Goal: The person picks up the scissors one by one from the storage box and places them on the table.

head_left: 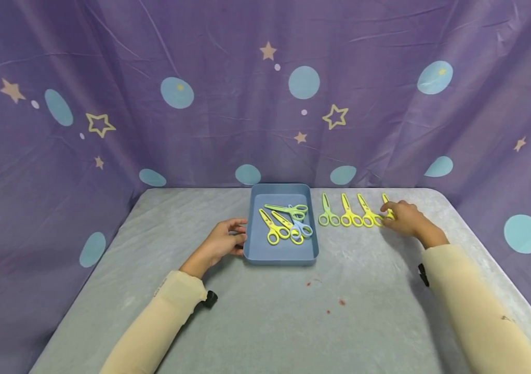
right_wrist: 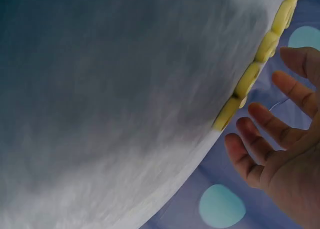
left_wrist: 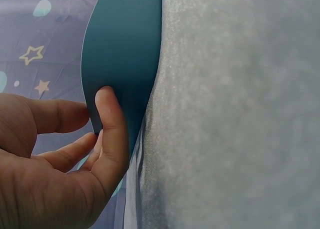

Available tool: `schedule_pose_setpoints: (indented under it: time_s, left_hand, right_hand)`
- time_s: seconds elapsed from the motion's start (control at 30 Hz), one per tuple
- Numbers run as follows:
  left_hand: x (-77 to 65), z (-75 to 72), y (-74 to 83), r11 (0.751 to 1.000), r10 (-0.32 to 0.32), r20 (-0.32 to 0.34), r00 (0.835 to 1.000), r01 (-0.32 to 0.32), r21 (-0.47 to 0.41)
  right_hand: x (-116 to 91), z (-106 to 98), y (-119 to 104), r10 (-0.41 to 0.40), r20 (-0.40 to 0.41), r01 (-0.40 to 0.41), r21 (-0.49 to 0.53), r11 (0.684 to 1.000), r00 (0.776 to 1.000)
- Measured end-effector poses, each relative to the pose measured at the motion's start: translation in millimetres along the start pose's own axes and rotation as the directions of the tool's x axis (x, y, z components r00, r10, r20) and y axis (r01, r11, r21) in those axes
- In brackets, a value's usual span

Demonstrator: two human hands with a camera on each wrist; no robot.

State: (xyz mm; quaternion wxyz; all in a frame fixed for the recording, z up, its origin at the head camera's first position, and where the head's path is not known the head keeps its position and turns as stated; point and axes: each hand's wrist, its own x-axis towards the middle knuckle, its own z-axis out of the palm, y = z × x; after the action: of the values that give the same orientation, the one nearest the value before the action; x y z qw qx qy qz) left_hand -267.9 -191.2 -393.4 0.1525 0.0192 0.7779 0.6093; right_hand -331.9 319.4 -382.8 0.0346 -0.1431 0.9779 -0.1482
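A blue tray (head_left: 280, 254) stands at the back middle of the table, with scissors lying loosely in it: a green pair (head_left: 289, 209), yellow pairs (head_left: 272, 227) and a light blue pair (head_left: 302, 227). At its left wall is my left hand (head_left: 221, 240), relaxed fingertips touching the outside; the left wrist view shows a finger (left_wrist: 111, 111) against that wall. Right of the tray, a green pair of scissors (head_left: 326, 212) and several yellow ones (head_left: 367, 212) form a row, blades pointing back. My right hand (head_left: 406, 218) hovers at the rightmost yellow scissors (head_left: 385, 199), partly covering them, fingers spread and holding nothing.
A grey cloth-covered table (head_left: 265, 322) spreads in front, with small red marks (head_left: 342, 302) on it. A purple curtain (head_left: 228, 119) with stars and blue spots hangs behind the table's back edge and along both sides.
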Motion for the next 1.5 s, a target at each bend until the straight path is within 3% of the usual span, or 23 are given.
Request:
schedule_pose_setpoints:
  time_s: [0.5,0.9,1.5]
  left_hand:
    - [0.2,1.2,0.6,1.000,-0.016,0.001,1.000,0.016,0.007]
    - [-0.2,-0.3,0.0,1.000,-0.007,-0.003,1.000,0.007,-0.001]
    - [2.4,0.5,-1.6,1.000,-0.012,-0.011,1.000,0.012,-0.007]
  right_hand:
    - [-5.3,5.0,-47.1,-0.066,-0.055,0.067,0.016,0.998,0.996]
    - [-3.4,9.4,-92.8,-0.218,-0.108,0.220,0.010,0.975,0.970]
    - [-3.7,16.3,-141.8,-0.276,-0.153,0.282,0.020,0.959,0.949]
